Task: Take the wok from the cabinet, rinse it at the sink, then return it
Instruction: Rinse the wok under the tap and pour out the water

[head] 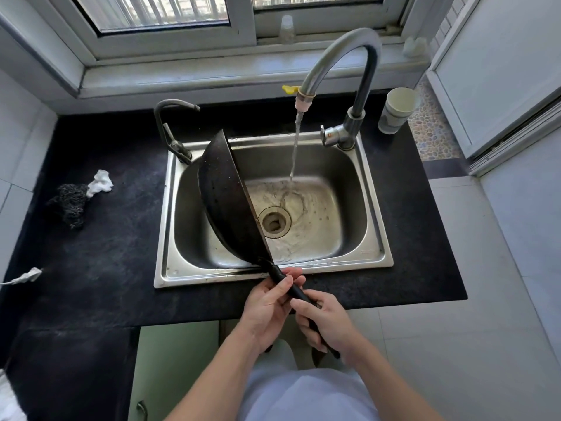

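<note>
Rinse step | both hands (299, 311) wrapped round wok (230, 202) handle | wok on edge, ahead of hands | tip under stream (294, 153), rotate slowly

We are in a home kitchen: steel sink (376, 238) in a dark countertop (100, 253), running faucet (343, 71), scouring pad (71, 202), window (243, 22) behind.

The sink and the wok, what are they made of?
The sink looks like stainless steel: silvery, brushed, with a soft shine. The wok looks like dark metal, maybe iron or coated steel: matte black and rough, speckled with droplets. I can't tell which.
</note>
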{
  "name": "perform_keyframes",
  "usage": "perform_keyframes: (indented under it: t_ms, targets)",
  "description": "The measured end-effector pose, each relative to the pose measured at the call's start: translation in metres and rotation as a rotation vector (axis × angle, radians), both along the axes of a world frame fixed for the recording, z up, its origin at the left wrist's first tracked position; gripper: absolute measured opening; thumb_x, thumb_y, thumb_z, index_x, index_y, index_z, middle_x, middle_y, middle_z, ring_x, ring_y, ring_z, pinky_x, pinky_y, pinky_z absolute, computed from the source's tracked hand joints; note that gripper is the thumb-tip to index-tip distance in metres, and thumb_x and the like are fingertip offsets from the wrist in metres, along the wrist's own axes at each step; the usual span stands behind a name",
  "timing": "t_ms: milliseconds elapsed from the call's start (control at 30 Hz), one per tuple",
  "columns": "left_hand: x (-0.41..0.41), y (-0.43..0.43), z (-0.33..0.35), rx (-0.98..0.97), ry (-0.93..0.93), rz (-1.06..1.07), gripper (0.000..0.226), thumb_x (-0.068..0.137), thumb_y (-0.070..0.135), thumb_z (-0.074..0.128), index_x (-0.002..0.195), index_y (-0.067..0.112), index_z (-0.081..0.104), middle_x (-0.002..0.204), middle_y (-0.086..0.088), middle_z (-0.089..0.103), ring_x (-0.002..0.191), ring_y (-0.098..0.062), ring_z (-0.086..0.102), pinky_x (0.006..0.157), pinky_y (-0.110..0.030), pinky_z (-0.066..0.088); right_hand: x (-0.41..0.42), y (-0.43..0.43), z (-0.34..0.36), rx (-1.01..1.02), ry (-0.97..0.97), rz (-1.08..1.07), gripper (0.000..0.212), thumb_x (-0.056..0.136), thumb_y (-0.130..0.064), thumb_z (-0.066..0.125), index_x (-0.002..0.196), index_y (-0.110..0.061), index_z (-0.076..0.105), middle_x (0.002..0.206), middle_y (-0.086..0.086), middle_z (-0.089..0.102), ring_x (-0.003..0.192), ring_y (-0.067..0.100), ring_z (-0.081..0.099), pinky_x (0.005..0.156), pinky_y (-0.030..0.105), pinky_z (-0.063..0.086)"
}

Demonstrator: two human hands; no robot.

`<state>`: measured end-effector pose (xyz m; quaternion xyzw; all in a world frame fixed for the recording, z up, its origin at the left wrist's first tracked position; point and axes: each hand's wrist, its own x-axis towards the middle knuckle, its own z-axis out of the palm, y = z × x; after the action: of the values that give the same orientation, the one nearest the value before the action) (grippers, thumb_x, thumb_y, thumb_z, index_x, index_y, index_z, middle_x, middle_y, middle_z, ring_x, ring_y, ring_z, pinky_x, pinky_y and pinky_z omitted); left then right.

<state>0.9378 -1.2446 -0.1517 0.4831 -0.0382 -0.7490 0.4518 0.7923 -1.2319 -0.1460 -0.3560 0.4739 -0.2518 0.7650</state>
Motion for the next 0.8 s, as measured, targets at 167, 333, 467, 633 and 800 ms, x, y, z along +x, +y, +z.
perform_keyframes:
  t_ms: [167,333,467,633,800]
  targets:
    - [-0.003,-0.004,0.003,-0.025,-0.012,-0.016,0.035,0.091,0.006,0.057,0.124,-0.005,0.057,0.120,-0.016,0.067,0.107,-0.019,0.068,0.097,-0.035,0.050,-0.002,-0.002,0.003,0.017,0.029,0.031,0.033,0.096,-0.027,0.064,0.077,-0.002,0.052,0.051,0.009,0.039,0.031,0.015,0.029,0.032,0.020,0.026]
    - [-0.002,-0.003,0.001,-0.054,-0.155,0.030,0.019,0.088,-0.001,0.062,0.107,-0.003,0.063,0.101,-0.016,0.071,0.094,-0.021,0.071,0.082,-0.031,0.057,-0.001,-0.008,0.010,-0.119,0.284,0.174,0.014,0.093,-0.027,0.063,0.086,-0.015,0.061,0.058,0.003,0.057,0.045,0.023,0.058,0.044,0.034,0.051]
    - [-0.004,-0.011,0.004,-0.105,-0.258,0.022,0.015,0.085,-0.003,0.065,0.099,0.002,0.064,0.092,-0.014,0.073,0.088,-0.021,0.070,0.082,-0.031,0.056,0.013,-0.009,0.009,-0.257,0.621,0.202,0.020,0.092,-0.040,0.050,0.102,-0.025,0.059,0.085,0.003,0.070,0.081,0.030,0.069,0.077,0.051,0.057]
    - [-0.006,-0.016,0.004,-0.141,-0.349,-0.034,0.026,0.079,0.016,0.077,0.100,0.005,0.069,0.092,-0.015,0.074,0.095,-0.027,0.069,0.093,-0.041,0.053,0.027,-0.004,0.009,-0.346,0.748,0.056,0.033,0.101,-0.035,0.048,0.130,-0.022,0.053,0.102,0.005,0.074,0.093,0.023,0.069,0.077,0.036,0.052]
    - [-0.010,-0.014,0.002,-0.133,-0.349,-0.093,0.023,0.085,0.013,0.071,0.105,0.001,0.068,0.099,-0.018,0.075,0.102,-0.030,0.070,0.095,-0.042,0.051,0.015,0.000,-0.001,-0.334,0.709,0.026,0.022,0.100,-0.037,0.054,0.112,-0.020,0.063,0.085,-0.005,0.072,0.073,0.010,0.067,0.067,0.031,0.056]
